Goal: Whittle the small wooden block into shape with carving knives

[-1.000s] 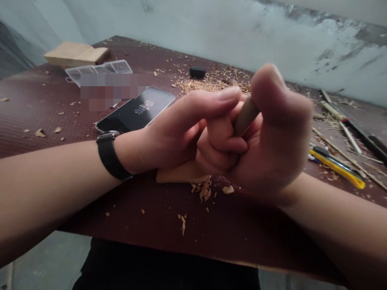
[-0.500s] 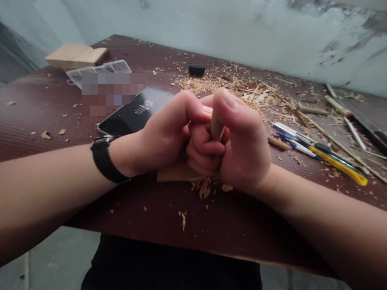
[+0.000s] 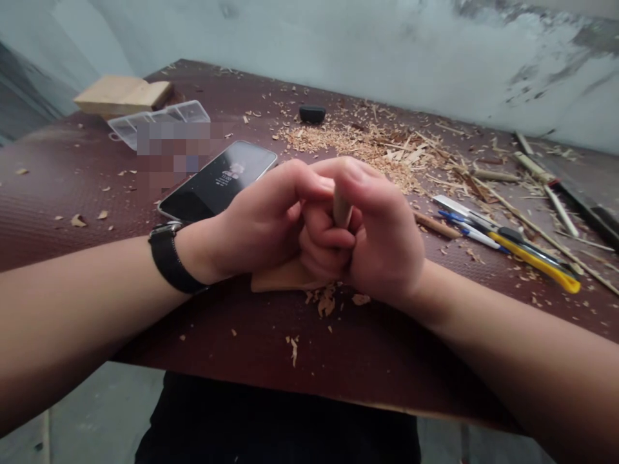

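One stick (image 3: 342,209) inside curled fingers (image 3: 329,234); apparently right-hand

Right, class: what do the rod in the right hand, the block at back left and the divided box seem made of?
Rod: probably wood, matte; dull tan surface. Block: likely bare, unvarnished wood; pale yellowish faces. Divided box: apparently clear, smooth plastic; see-through walls.
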Demonstrator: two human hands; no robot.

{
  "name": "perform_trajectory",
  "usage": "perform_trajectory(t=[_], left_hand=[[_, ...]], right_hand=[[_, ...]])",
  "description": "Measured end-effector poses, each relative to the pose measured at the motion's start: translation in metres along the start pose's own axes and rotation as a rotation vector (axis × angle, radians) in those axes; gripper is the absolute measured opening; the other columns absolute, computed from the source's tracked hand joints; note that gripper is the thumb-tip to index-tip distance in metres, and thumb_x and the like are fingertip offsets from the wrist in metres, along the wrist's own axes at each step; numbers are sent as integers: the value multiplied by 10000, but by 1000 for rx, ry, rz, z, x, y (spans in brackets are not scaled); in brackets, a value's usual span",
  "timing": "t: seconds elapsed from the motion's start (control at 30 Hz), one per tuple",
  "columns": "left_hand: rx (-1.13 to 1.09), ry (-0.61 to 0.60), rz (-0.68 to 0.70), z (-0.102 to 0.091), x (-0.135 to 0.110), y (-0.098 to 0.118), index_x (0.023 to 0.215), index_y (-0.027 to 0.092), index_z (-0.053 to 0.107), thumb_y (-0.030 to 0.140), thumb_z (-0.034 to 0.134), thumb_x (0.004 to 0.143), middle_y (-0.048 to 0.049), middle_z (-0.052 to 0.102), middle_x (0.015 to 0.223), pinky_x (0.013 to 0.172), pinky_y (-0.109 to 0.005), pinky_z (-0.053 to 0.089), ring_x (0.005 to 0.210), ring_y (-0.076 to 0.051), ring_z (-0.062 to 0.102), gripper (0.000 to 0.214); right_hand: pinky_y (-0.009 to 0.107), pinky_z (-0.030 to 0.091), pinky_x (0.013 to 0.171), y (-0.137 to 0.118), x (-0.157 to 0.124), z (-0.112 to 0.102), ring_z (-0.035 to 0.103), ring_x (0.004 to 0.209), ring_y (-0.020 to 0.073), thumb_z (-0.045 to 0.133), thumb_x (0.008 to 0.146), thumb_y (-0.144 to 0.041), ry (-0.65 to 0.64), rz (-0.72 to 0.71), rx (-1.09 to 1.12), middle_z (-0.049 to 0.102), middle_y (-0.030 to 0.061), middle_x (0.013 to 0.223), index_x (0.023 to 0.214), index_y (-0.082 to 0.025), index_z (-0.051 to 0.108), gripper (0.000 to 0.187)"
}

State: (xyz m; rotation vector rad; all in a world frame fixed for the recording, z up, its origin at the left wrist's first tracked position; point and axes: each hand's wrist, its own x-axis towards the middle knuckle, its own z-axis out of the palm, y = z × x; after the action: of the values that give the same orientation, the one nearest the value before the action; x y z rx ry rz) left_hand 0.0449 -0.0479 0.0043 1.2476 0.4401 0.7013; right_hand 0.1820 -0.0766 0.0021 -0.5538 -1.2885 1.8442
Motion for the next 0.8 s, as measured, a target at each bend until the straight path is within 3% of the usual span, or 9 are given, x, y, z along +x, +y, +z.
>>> perform_trajectory(t=[0.07,0.17,0.27,0.33,0.4,0.53,0.6,0.7,0.8], left_hand=[[-44,-18,-13,-1,2,-1,1119,133,581,358,311,984,-15,618,661,615,-390,585,536,-162,594,376],[112,157,162,-6,5,-3,1084,154,629,384,446,1015,-38,700,848,773,-343,581,784,-163,670,301],[829,283,242,-13,3,-4,1020,177,704,361,562,973,-75,715,1027,982,-455,522,975,-225,638,238],[1286,245,121,-16,1,-7,1066,196,720,448,505,997,-105,688,1059,1018,-550,473,1028,-287,599,339],[1466,150,50,-16,0,-10,1088,200,707,471,469,1004,-120,671,1083,1025,-560,473,1067,-312,588,370],[1288,-188,217,-19,5,-12,1068,189,707,293,543,954,-102,724,1147,1030,-427,527,1078,-260,652,225],[1165,-324,305,-23,10,-11,1127,195,710,185,570,919,-79,749,1213,1032,-370,546,1112,-233,683,251],[1078,-427,365,-29,15,-10,1194,200,713,96,580,892,-67,753,1271,1059,-341,557,1170,-215,697,346],[976,-444,303,-28,19,-11,1058,188,761,96,627,868,-74,771,1135,977,-364,584,1054,-222,706,250]], right_hand=[[294,174,419,-9,-2,-3,236,399,100,420,1021,-481,5,16,-2,280,-33,459,516,-236,359,565],[305,167,406,-28,-5,-7,200,376,121,103,1094,-469,81,18,-6,222,-19,432,451,-244,325,716],[311,172,421,-42,-9,-17,158,392,127,-18,1081,-541,168,-36,-27,165,-24,442,440,-242,320,784],[310,195,438,-47,-10,-24,162,408,127,-6,1078,-557,178,-59,-62,170,-26,459,459,-234,326,774],[304,229,451,-48,-11,-29,184,421,130,-28,1082,-529,155,-49,-99,186,-24,472,480,-226,336,767],[318,290,481,-50,-13,-29,253,452,140,-52,1087,-470,63,12,-166,249,-12,501,517,-226,362,746],[331,294,498,-52,-17,-25,274,476,139,8,1092,-498,29,54,-183,264,-13,527,536,-227,363,713],[352,289,516,-55,-23,-17,311,490,135,125,1083,-592,19,144,-205,265,-7,533,518,-225,363,715],[354,302,513,-58,-28,-10,367,469,129,349,1049,-687,26,206,-241,302,4,484,445,-209,355,770]])
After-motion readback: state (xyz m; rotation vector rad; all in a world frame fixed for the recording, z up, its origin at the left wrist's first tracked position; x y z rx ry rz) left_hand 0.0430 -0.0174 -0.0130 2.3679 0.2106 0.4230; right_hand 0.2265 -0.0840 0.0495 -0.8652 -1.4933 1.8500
